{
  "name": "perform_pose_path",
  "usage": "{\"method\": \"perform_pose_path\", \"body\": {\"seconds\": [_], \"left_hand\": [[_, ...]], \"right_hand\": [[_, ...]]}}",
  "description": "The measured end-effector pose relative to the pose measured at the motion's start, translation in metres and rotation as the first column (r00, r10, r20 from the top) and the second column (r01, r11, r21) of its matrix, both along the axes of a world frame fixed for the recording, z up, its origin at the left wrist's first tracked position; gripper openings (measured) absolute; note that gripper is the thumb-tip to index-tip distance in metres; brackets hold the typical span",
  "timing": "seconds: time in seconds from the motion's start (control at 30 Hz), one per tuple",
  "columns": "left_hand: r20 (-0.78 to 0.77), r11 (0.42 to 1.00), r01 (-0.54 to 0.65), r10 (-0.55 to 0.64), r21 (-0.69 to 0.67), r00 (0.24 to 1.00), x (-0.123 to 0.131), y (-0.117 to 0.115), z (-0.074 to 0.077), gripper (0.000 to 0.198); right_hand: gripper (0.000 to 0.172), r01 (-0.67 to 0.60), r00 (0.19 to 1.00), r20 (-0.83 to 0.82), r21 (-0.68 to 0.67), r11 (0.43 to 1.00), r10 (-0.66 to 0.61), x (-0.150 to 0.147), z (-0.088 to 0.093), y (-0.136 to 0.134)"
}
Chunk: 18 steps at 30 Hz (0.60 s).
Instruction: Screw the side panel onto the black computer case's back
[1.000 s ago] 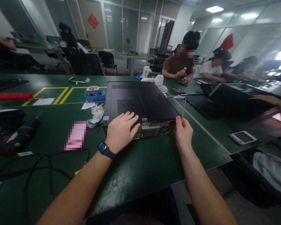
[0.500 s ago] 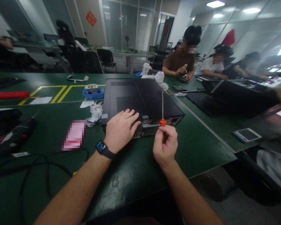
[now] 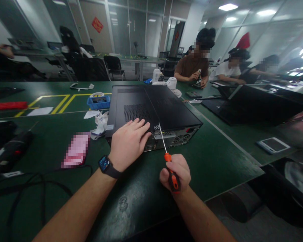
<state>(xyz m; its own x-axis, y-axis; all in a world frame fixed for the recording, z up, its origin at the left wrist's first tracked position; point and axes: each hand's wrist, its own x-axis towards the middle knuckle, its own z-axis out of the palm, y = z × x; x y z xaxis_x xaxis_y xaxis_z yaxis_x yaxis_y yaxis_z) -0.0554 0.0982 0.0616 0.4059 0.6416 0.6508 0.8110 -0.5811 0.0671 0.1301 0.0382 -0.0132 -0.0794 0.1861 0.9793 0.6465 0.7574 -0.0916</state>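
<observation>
A black computer case [image 3: 171,104] lies on its side on the green table, its rear panel with fan grille and ports facing me. My left hand [image 3: 131,139] rests flat on the near edge of the case's top, fingers stretched out, a dark watch on the wrist. In my right hand [image 3: 178,171] is a screwdriver [image 3: 164,143] with an orange and black handle, held in front of the rear panel. Its shaft points up and away, the tip appearing near the top rear edge. Whether the tip touches the case I cannot tell.
Left of the case are a blue bin [image 3: 98,102], white gloves [image 3: 100,124], a pink packet [image 3: 77,149] and a black power tool [image 3: 12,153] with cables. A grey-white device [image 3: 274,145] and dark panels [image 3: 242,104] lie right. A person in brown [image 3: 192,67] works across the table.
My right hand has moved down and towards me, and the screwdriver has tilted from upright to leaning left, its tip now near the case's rear edge. The left hand stays on the case.
</observation>
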Motion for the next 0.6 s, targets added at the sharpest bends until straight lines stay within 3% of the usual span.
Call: {"method": "perform_pose_path", "body": {"seconds": [0.23,0.6], "left_hand": [[-0.014,1.0,-0.01,0.01,0.006,1.0,0.001,-0.001,0.001,0.033],[-0.017,1.0,-0.016,0.016,0.003,1.0,0.0,-0.001,0.002,0.032]], "right_hand": [[0.014,-0.083,0.994,-0.07,0.054,0.995,0.086,-0.002,-0.001,-0.009],[0.016,-0.07,0.99,-0.118,0.028,0.997,0.073,-0.001,-0.013,-0.014]]}}
